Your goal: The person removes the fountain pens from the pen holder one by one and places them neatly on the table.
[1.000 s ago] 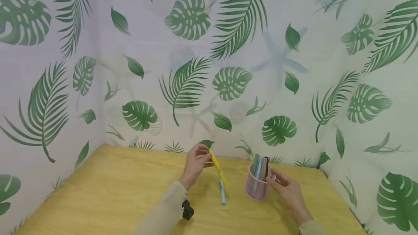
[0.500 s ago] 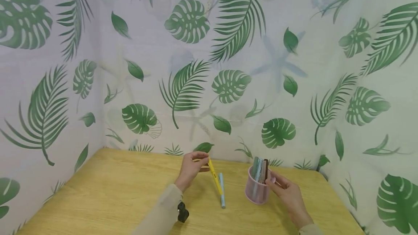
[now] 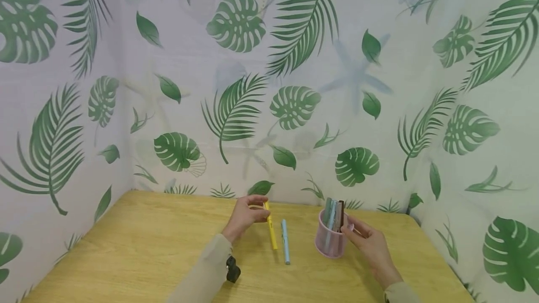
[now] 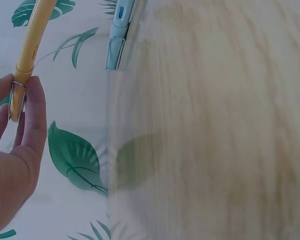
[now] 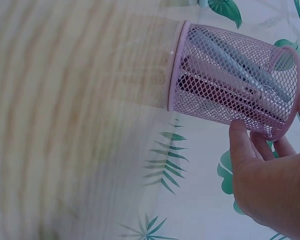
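Thumb and fingers of my left hand (image 3: 243,219) pinch a yellow pen (image 3: 272,232) near its clip end. The pen slants down toward the table, its lower end close over the wood. To its right lies a light blue pen (image 3: 286,242) on the table. In the left wrist view the yellow pen's metal clip sits between the fingertips. My right hand (image 3: 372,252) holds a pink mesh pen cup (image 3: 329,246) by its right side near the rim. Several pens (image 3: 333,215) stand in the cup, in green, blue, pinkish and dark brown, also visible through the mesh in the right wrist view.
The wooden table (image 3: 168,247) reaches back to a white wall covering (image 3: 294,153) printed with green leaves, which also closes off both sides. A small black device (image 3: 233,269) is worn at the left wrist.
The left hand has shifted slightly left, and the yellow pen has swung steeper and away from the blue pen it overlapped. The right hand and the cup keep their place.
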### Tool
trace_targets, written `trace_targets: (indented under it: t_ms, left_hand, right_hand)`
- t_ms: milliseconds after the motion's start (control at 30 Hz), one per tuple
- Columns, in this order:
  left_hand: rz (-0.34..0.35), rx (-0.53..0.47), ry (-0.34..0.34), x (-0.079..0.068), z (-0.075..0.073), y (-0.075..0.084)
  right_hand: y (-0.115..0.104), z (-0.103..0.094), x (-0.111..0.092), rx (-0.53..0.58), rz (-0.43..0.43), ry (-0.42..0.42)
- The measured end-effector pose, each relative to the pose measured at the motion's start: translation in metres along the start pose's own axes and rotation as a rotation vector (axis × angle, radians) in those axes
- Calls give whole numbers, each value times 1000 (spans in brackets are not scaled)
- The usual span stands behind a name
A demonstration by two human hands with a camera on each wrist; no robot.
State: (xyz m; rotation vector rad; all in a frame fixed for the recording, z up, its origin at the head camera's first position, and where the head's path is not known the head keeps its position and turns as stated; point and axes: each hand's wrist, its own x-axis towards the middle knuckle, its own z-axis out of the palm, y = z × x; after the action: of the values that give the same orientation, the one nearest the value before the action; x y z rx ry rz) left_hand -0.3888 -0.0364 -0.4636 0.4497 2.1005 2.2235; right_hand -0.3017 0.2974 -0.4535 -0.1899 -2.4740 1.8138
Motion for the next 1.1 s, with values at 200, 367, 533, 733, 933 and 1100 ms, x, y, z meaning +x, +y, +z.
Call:
trace_targets:
  t_ms: [200,367,533,733,933,1100]
  left_hand:
    - [8,62,-19,3,-4,-3]
    - [10,78,-37,6,-5,-3]
    - [-5,102,-40,6,-4,-11]
    - [-40,116,-39,4,-3,-16]
    - [-128,131,-65,5,0,-17]
    - [-144,163,-40,5,2,-20]
  right_hand:
    - [0,0,2,0,9,-5]
    - [-2,0,3,4,8,0]
    - [-2,1,1,9,6,9]
    - [-1,3,1,3,4,18]
    - [-1,3,1,0,7,21]
    - [-1,3,2,3,10,22]
